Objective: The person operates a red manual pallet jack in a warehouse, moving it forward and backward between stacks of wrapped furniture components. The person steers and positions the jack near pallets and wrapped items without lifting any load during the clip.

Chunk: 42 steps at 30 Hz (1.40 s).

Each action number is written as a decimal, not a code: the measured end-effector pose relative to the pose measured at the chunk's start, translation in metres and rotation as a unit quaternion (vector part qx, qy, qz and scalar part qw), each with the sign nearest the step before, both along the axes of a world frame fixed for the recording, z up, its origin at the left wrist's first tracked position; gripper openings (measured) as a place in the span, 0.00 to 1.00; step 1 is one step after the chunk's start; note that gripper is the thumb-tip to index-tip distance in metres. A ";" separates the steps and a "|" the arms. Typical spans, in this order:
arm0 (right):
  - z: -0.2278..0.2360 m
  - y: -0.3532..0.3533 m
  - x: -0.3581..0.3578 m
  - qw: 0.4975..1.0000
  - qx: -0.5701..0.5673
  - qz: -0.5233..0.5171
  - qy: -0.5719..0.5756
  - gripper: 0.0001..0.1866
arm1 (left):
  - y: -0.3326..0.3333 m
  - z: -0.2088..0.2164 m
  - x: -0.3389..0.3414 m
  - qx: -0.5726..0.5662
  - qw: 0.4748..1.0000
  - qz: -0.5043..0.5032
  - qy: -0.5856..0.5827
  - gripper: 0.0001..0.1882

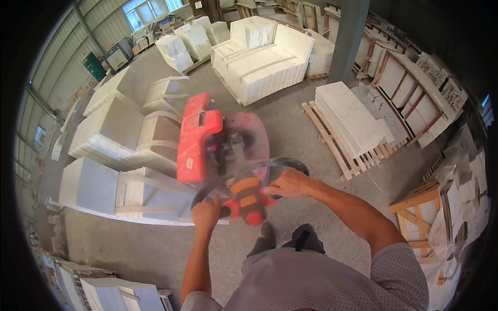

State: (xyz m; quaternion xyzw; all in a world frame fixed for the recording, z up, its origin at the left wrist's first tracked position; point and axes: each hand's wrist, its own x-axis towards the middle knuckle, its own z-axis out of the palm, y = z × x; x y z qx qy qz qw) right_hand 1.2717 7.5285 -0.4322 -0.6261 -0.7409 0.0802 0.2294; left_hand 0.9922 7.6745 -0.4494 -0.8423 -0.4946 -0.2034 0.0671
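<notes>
My left hand (206, 212) and right hand (289, 183) grip the tiller (246, 192); the red pallet truck (193, 140) lies ahead, nearer my left, its long side apparently running away.

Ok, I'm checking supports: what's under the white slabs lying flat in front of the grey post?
A wooden pallet, which sticks out past the left and near edges of the slabs. The slabs cover its middle, which cannot be seen.

Smooth machine housing (191, 165); wooden pallet (337, 154).
</notes>
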 end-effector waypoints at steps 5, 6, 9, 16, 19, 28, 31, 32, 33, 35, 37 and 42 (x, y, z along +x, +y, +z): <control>0.054 0.016 0.022 0.999 0.016 0.040 0.001 0.35 | 0.005 0.062 0.015 -0.031 0.998 0.058 0.014 0.34; 0.058 0.019 0.024 0.998 0.012 0.063 0.022 0.36 | 0.007 0.065 0.014 -0.035 0.997 0.069 0.017 0.34; 0.063 0.033 0.025 0.993 0.005 0.112 0.029 0.36 | 0.015 0.074 0.007 -0.034 0.995 0.084 0.029 0.34; 0.088 0.045 0.046 0.982 -0.075 0.168 0.040 0.35 | 0.013 0.103 0.019 -0.108 0.985 0.136 -0.024 0.33; 0.110 0.053 0.069 0.978 -0.076 0.192 0.020 0.36 | 0.012 0.115 0.039 -0.111 0.978 0.174 -0.026 0.32; 0.151 0.098 0.141 0.968 -0.043 0.246 0.012 0.32 | 0.023 0.168 0.113 -0.147 0.962 0.229 -0.001 0.32; 0.167 0.113 0.163 0.962 -0.032 0.270 -0.032 0.31 | 0.033 0.175 0.132 -0.157 0.955 0.252 0.008 0.33; 0.174 0.119 0.171 0.963 -0.027 0.264 -0.049 0.31 | 0.038 0.179 0.139 -0.154 0.956 0.252 0.003 0.34; 0.181 0.125 0.178 0.966 -0.041 0.254 -0.027 0.31 | 0.044 0.184 0.146 -0.159 0.953 0.257 0.003 0.34; 0.198 0.139 0.191 0.971 -0.058 0.232 0.001 0.31 | 0.056 0.193 0.160 -0.135 0.959 0.247 0.022 0.34; 0.212 0.153 0.206 0.971 -0.050 0.235 -0.011 0.31 | 0.067 0.199 0.174 -0.100 0.968 0.232 -0.020 0.35; 0.232 0.184 0.239 0.965 -0.042 0.261 -0.003 0.33 | 0.086 0.210 0.204 -0.095 0.960 0.255 -0.061 0.37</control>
